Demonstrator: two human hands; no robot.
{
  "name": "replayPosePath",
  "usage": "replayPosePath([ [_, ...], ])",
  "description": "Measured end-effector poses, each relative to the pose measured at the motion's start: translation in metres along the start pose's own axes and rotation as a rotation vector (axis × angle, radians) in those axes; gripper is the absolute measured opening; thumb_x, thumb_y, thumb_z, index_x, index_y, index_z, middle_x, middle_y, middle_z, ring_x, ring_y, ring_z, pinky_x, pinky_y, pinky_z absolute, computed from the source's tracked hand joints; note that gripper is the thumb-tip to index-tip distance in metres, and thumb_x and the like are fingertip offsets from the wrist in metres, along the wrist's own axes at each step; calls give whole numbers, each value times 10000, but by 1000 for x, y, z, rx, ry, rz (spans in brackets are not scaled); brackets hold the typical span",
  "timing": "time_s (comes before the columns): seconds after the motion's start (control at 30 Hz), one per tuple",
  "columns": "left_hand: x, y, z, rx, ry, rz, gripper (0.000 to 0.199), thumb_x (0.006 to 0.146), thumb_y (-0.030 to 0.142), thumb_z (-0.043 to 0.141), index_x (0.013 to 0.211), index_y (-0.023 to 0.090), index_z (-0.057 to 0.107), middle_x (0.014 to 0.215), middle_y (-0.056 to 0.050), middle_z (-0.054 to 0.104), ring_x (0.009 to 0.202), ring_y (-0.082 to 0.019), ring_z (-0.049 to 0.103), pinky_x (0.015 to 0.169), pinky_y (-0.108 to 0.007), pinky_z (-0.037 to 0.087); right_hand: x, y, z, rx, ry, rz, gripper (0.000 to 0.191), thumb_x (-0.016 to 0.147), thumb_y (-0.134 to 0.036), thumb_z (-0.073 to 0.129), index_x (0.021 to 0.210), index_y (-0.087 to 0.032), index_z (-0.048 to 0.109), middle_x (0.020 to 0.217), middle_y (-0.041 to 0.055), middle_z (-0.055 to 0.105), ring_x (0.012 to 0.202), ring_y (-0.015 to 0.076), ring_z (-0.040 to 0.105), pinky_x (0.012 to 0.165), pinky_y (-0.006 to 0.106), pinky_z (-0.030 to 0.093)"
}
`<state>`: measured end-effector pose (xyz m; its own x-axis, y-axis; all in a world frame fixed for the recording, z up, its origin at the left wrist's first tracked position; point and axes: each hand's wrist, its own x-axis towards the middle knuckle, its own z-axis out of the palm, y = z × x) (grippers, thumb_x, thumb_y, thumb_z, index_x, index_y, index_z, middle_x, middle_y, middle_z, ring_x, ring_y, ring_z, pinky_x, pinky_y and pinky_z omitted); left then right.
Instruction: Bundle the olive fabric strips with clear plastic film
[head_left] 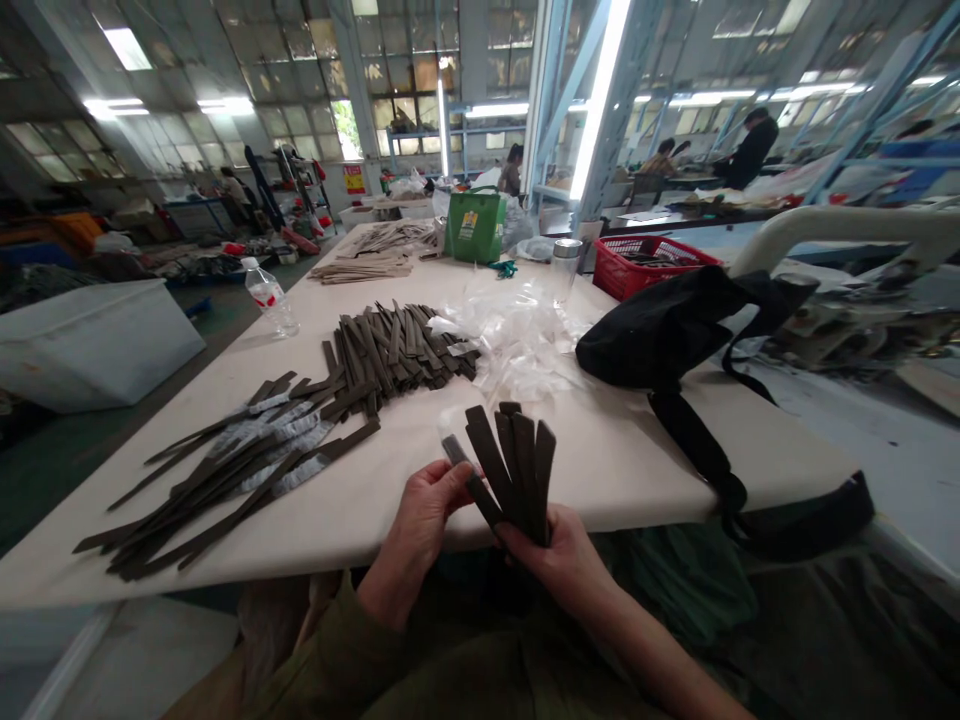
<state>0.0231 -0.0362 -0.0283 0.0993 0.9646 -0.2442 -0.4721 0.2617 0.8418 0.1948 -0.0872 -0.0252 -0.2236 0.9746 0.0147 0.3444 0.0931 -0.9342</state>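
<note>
My right hand (568, 562) is closed around a fanned bunch of dark brown fabric strips (514, 462), their flat ends pointing up and away. One fabric strip (484, 497) leans off to the left of the bunch, and my left hand (415, 528) pinches it between thumb and fingers. A clear plastic sleeve (452, 432) covers the upper end of that strip. Beyond my hands lies a heap of similar strips (397, 345). Further left are bundled strips (225, 490) with whitish plastic around their middles.
Crumpled clear plastic (525, 335) lies mid-table beside a black bag (660, 330) with a hanging strap. Farther back stand a green bag (474, 228), a red basket (634, 268), a glass jar (566, 268) and a water bottle (271, 300). Other people sit and stand in the background.
</note>
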Motion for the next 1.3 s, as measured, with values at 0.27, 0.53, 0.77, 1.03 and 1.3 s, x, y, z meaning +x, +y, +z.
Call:
replayPosePath([
  [0.27,-5,-5,-3,-28,36,-3,273,649,331,804,792,113,725,790,-63,730,712,-143,657,729,-257,528,-5,16,3,-51,81,-27,300,851,-389,560,646,-171,579,588,-5,591,546,155,535,518,246,420],
  [0.53,-10,-14,11,-43,34,-9,297,628,368,808,744,109,720,737,-52,702,625,-120,607,604,-234,504,-6,24,3,141,91,28,320,840,-456,574,820,-158,690,726,45,672,665,214,610,608,292,485],
  [0.77,-4,-12,6,-47,68,23,291,597,353,818,738,120,717,678,-27,688,610,-122,604,607,-231,493,-17,27,17,-97,82,-79,166,789,-266,606,659,-175,560,603,-26,545,563,137,480,527,230,382],
  [1.03,-13,-27,12,5,-36,-22,269,656,362,789,777,130,726,736,-44,708,655,-142,628,650,-248,508,-7,22,8,-80,162,-104,272,862,-391,540,716,-175,619,626,13,628,556,168,545,538,257,441],
  [1.3,-9,-19,15,-30,-84,-5,291,685,374,770,848,136,729,796,-51,722,678,-144,634,637,-242,510,1,15,3,-20,119,-119,269,850,-374,540,675,-175,590,617,7,611,568,164,536,556,256,436],
])
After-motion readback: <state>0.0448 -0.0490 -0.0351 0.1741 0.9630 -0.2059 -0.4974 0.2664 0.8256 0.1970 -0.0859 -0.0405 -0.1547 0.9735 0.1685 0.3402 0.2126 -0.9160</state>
